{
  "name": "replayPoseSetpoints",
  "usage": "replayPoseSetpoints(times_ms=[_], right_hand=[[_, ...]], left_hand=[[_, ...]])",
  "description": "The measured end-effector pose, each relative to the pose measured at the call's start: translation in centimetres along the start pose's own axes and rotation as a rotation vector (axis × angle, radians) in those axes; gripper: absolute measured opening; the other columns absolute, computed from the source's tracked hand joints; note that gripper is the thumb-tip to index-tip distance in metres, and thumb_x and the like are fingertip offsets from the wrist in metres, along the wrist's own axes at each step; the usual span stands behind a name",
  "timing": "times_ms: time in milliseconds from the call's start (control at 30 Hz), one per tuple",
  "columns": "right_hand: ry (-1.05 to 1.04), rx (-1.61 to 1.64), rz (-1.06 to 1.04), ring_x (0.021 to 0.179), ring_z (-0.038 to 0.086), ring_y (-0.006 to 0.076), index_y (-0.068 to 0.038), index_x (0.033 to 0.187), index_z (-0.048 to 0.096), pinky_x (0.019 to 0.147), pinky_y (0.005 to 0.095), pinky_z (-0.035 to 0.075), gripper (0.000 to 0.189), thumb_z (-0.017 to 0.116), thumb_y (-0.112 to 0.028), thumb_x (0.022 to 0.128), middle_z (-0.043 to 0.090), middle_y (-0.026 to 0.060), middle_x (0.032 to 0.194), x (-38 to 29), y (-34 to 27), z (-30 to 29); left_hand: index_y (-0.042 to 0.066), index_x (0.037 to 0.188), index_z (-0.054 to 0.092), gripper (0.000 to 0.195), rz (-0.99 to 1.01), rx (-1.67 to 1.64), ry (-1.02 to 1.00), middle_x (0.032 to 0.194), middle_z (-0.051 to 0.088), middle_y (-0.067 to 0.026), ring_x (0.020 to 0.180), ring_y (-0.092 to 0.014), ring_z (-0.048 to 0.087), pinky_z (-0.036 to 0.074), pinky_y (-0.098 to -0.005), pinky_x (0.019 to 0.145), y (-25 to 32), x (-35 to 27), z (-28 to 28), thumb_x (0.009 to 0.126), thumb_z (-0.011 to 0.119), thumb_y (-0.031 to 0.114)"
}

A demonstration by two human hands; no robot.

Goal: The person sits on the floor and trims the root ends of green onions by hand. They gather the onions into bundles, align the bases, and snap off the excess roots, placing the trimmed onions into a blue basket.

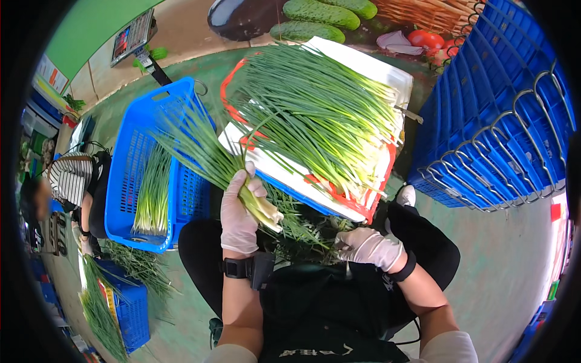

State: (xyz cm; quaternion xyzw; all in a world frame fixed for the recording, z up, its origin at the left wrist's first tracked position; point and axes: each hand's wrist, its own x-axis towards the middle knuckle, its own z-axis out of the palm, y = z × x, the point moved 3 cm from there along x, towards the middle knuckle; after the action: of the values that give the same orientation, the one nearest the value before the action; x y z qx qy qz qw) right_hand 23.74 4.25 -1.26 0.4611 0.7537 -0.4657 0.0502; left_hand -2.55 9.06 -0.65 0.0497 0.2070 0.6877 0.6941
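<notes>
In a white glove, my left hand (240,211) is closed around a bunch of green onions (213,159), whose pale root ends point down to the right and whose leaves fan out to the upper left. My right hand (370,248), gloved too, is over loose green trimmings (299,227) near my lap; its fingers are bent, and whether they pinch anything cannot be made out. In front of me a large heap of green onions (317,109) lies on a white foam box (254,156) with red plastic around its edge. More green onions (154,195) lie in a blue crate (113,181) to the left.
Stacked blue crates with metal handles (490,118) stand at the right. A digital scale (134,36) is at the upper left. Another person (75,181) crouches at the far left by a smaller blue crate (134,313), with green onions and trimmings around it.
</notes>
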Motion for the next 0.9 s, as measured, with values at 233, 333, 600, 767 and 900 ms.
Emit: replayPoseSetpoints(times_ms=[233, 333, 600, 767, 900], right_hand=[[0.838, -0.498, 0.114, 0.063, 0.064, 0.0354, -0.010, 0.085, 0.057, 0.057, 0.0460, 0.051, 0.031, 0.065, -0.040, 0.084, 0.065, 0.0137, 0.074, 4.2, 0.5, -4.8], [0.763, -0.549, 0.102, 0.066, 0.064, 0.0370, -0.010, 0.095, 0.054, 0.059, 0.0470, 0.051, 0.027, 0.062, -0.033, 0.084, 0.064, 0.0153, 0.073, 6.0, 1.0, -6.1], [1.009, -0.425, -0.229, 0.051, 0.060, 0.0331, -0.009, 0.100, 0.049, 0.047, 0.0417, 0.048, 0.022, 0.064, -0.019, 0.088, 0.057, 0.0109, 0.059, 0.4, -3.2, -4.5], [0.776, -0.492, -0.295, 0.043, 0.057, 0.0283, -0.004, 0.106, 0.053, 0.041, 0.0395, 0.045, 0.023, 0.060, -0.018, 0.088, 0.054, 0.0088, 0.053, -0.1, -3.1, 2.1], [0.699, -0.511, -0.227, 0.044, 0.058, 0.0296, -0.004, 0.105, 0.054, 0.042, 0.0409, 0.046, 0.026, 0.060, -0.022, 0.087, 0.055, 0.0097, 0.052, -0.6, -1.3, 3.7]], left_hand=[[0.006, 0.115, 0.058, 0.026, -0.396, 0.161, 0.047, 0.087, 0.062, -0.0041, 0.072, -0.016, 0.057, 0.050, -0.0323, 0.069, -7.6, -1.8, -1.9, 0.090, 0.063, 0.012], [0.009, 0.104, 0.062, 0.017, -0.540, 0.181, 0.149, 0.083, 0.063, -0.0035, 0.074, -0.018, 0.061, 0.052, -0.0353, 0.067, -11.3, -2.8, -3.2, 0.087, 0.065, 0.007], [0.010, 0.120, 0.058, 0.029, -0.316, 0.091, 0.000, 0.107, 0.063, -0.0071, 0.100, -0.019, 0.060, 0.052, -0.0383, 0.083, -11.0, -2.6, -2.5, 0.093, 0.062, 0.017], [0.003, 0.128, 0.054, 0.040, -0.283, 0.224, 0.040, 0.102, 0.066, -0.0087, 0.090, -0.021, 0.065, 0.056, -0.0363, 0.079, -10.9, -3.4, -2.1, 0.090, 0.064, 0.007], [0.002, 0.121, 0.055, 0.031, -0.211, 0.208, -0.116, 0.099, 0.064, -0.0107, 0.084, -0.022, 0.066, 0.057, -0.0375, 0.076, -10.1, -4.4, 0.1, 0.090, 0.062, 0.005]])
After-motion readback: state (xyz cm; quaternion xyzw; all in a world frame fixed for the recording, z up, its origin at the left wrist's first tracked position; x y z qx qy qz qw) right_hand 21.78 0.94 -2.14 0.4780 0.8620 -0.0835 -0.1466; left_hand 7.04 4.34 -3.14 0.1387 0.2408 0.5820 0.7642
